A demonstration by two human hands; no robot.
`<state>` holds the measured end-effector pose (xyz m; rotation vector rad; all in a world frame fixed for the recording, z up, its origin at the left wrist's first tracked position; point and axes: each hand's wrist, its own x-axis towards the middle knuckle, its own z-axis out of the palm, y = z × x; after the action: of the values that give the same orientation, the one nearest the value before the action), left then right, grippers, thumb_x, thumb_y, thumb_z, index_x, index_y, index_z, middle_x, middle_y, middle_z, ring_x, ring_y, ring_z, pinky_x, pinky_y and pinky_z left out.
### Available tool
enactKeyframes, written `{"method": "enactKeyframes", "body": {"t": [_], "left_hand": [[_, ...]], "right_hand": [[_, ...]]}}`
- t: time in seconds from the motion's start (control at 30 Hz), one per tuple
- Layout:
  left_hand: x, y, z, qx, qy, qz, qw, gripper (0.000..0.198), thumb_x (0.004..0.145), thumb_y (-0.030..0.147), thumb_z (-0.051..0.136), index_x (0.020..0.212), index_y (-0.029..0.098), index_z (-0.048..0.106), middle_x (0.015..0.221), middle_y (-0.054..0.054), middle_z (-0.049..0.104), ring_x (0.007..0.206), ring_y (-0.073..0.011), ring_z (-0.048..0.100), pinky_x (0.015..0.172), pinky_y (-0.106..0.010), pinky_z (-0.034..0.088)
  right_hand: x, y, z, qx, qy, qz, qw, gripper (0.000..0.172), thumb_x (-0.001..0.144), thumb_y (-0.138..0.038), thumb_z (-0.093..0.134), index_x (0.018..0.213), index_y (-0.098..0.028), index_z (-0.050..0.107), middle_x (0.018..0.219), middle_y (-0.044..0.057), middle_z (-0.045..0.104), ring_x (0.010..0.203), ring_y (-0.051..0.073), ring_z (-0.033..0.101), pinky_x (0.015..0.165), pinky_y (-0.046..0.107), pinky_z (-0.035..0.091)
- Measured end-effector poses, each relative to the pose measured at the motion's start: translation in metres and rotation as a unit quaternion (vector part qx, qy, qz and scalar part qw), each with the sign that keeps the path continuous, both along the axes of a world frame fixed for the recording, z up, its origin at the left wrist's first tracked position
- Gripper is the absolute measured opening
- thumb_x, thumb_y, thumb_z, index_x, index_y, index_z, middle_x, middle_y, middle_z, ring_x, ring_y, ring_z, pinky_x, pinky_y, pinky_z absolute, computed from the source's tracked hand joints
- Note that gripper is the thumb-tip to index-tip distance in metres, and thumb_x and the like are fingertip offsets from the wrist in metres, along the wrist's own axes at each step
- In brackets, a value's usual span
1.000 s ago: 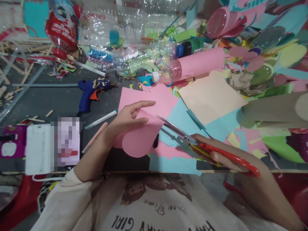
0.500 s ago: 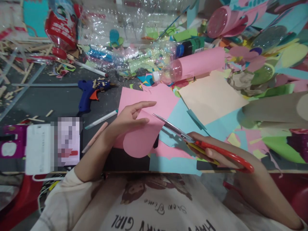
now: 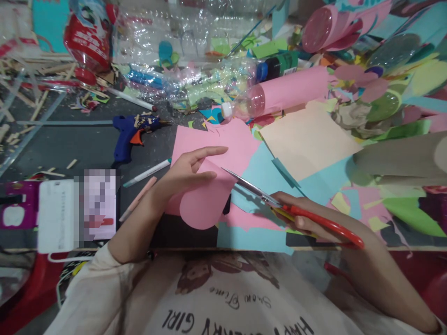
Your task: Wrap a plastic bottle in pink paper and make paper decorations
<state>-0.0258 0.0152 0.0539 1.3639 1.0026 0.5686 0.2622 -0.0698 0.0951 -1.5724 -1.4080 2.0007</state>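
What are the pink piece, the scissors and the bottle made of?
Pink piece in the left hand: thin matte paper, likely; it curves where held. Scissors in the right hand: shiny metal blades, glossy red handles, probably plastic. Bottle: clear, glinting plastic, white cap.

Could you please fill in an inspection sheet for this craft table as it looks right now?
Surface: dark table, mostly covered by coloured paper sheets.
Job's things: pink paper; scissors, blade tips at its edge.
Clutter: glue gun, pen, bottle holding rolled pink paper, wooden sticks.
Hands: left hand pinches pink paper; right hand grips scissors.
Cables: white cable beside the white device.
Surroundings: heap of clear plastic bottles at the back.
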Motion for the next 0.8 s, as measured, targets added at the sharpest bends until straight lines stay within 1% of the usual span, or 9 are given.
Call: {"method": "enactKeyframes", "body": {"t": [0.1, 0.17, 0.27, 0.37, 0.47, 0.6, 0.73, 0.8], "left_hand": [[-0.0001, -0.0001, 0.0001, -0.009, -0.001, -0.004, 1.000, 0.053, 0.076, 0.037, 0.077, 0.125, 0.022, 0.066, 0.137, -0.007, 0.062, 0.133, -0.0293, 0.051, 0.103, -0.036, 0.049], [-0.0002, 0.0003, 0.0000, -0.007, -0.002, -0.003, 1.000, 0.053, 0.075, 0.037, 0.078, 0.124, 0.022, 0.067, 0.137, -0.007, 0.062, 0.133, -0.0297, 0.051, 0.104, -0.036, 0.048], [-0.0002, 0.0011, -0.0003, -0.003, -0.012, -0.007, 1.000, 0.052, 0.073, 0.036, 0.079, 0.122, 0.023, 0.068, 0.135, -0.007, 0.063, 0.134, -0.0302, 0.050, 0.105, -0.037, 0.048], [-0.0006, 0.0019, -0.0009, -0.008, -0.013, -0.012, 1.000, 0.052, 0.073, 0.036, 0.079, 0.123, 0.023, 0.068, 0.135, -0.006, 0.064, 0.135, -0.0308, 0.049, 0.108, -0.040, 0.046], [-0.0012, 0.0028, -0.0021, -0.014, -0.007, -0.014, 1.000, 0.055, 0.073, 0.038, 0.079, 0.125, 0.022, 0.067, 0.137, -0.007, 0.062, 0.136, -0.0306, 0.048, 0.109, -0.040, 0.045], [-0.0012, 0.0025, -0.0024, -0.016, -0.012, -0.016, 1.000, 0.057, 0.073, 0.037, 0.079, 0.126, 0.021, 0.066, 0.140, -0.007, 0.060, 0.138, -0.0295, 0.046, 0.113, -0.039, 0.041], [0.0004, -0.0008, -0.0006, -0.024, -0.011, -0.006, 1.000, 0.054, 0.074, 0.034, 0.078, 0.126, 0.023, 0.066, 0.140, -0.006, 0.060, 0.138, -0.0288, 0.047, 0.113, -0.040, 0.042], [0.0017, -0.0023, 0.0001, -0.026, -0.002, -0.009, 1.000, 0.053, 0.075, 0.032, 0.077, 0.126, 0.024, 0.065, 0.141, -0.005, 0.059, 0.137, -0.0277, 0.048, 0.111, -0.038, 0.043]], "right_hand": [[0.0014, 0.0010, -0.0018, 0.000, -0.004, -0.017, 1.000, 0.039, 0.065, -0.069, 0.070, 0.080, -0.033, 0.073, 0.066, 0.003, 0.067, 0.066, 0.029, 0.066, 0.058, 0.047, 0.062], [-0.0004, -0.0009, -0.0005, -0.002, -0.001, -0.016, 1.000, 0.040, 0.064, -0.070, 0.070, 0.083, -0.035, 0.073, 0.073, 0.004, 0.070, 0.074, 0.032, 0.069, 0.063, 0.050, 0.063], [-0.0024, -0.0034, 0.0007, -0.004, 0.005, -0.012, 1.000, 0.039, 0.068, -0.068, 0.068, 0.092, -0.037, 0.073, 0.083, 0.004, 0.072, 0.088, 0.036, 0.069, 0.073, 0.057, 0.062], [-0.0028, -0.0034, 0.0014, -0.005, -0.006, -0.020, 1.000, 0.033, 0.068, -0.062, 0.071, 0.092, -0.041, 0.072, 0.083, 0.003, 0.072, 0.094, 0.038, 0.069, 0.077, 0.058, 0.062], [-0.0035, -0.0019, 0.0034, -0.015, -0.019, -0.016, 1.000, 0.033, 0.065, -0.064, 0.072, 0.091, -0.042, 0.072, 0.076, 0.002, 0.071, 0.089, 0.038, 0.070, 0.075, 0.056, 0.063], [-0.0040, -0.0023, 0.0057, -0.017, -0.013, -0.002, 1.000, 0.038, 0.064, -0.069, 0.070, 0.091, -0.042, 0.072, 0.070, 0.002, 0.070, 0.077, 0.034, 0.070, 0.066, 0.051, 0.064], [-0.0027, -0.0063, 0.0054, -0.015, -0.007, 0.003, 1.000, 0.044, 0.066, -0.069, 0.068, 0.099, -0.039, 0.072, 0.074, 0.002, 0.071, 0.071, 0.032, 0.070, 0.058, 0.047, 0.063], [-0.0021, -0.0078, 0.0052, -0.026, -0.004, 0.010, 1.000, 0.048, 0.067, -0.069, 0.067, 0.103, -0.037, 0.071, 0.079, 0.003, 0.072, 0.073, 0.032, 0.070, 0.058, 0.047, 0.062]]}}
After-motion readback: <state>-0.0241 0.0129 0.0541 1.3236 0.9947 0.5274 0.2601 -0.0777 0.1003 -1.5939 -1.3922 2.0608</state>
